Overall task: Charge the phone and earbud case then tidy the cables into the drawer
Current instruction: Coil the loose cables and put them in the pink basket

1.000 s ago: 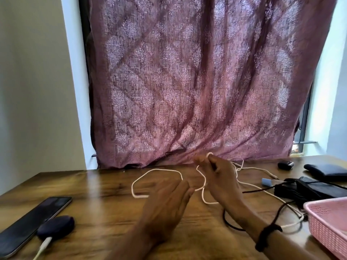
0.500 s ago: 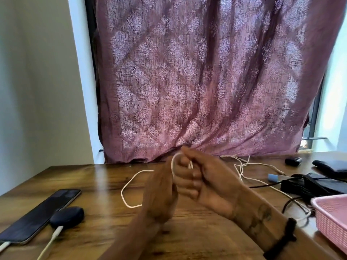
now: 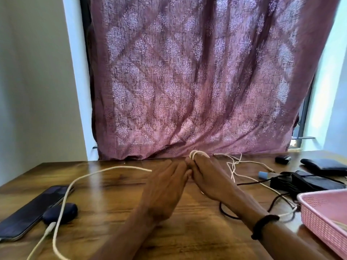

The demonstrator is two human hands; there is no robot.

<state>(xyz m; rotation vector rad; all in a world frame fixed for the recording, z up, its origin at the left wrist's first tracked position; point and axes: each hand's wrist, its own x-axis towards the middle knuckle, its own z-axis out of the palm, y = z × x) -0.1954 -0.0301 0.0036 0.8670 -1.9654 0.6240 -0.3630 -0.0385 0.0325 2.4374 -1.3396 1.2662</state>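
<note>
The phone (image 3: pixel 32 211) lay at the worktop's (image 3: pixel 112 184) left, long axis running away rightward, the earbud case (image 3: pixel 61 212) beside it. The white cable (image 3: pixel 90 177) arced rightward behind the flat, unclenched left hand (image 3: pixel 165 186) (blurred). Its loops wrapped the right hand's (image 3: pixel 208 177) extended fingers (image 3: pixel 197 160).

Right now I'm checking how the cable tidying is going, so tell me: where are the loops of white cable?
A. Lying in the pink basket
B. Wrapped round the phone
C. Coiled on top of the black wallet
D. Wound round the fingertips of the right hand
D: the white cable sits in a few loops round the raised fingertips of the right hand, with the left hand beside it.
</note>
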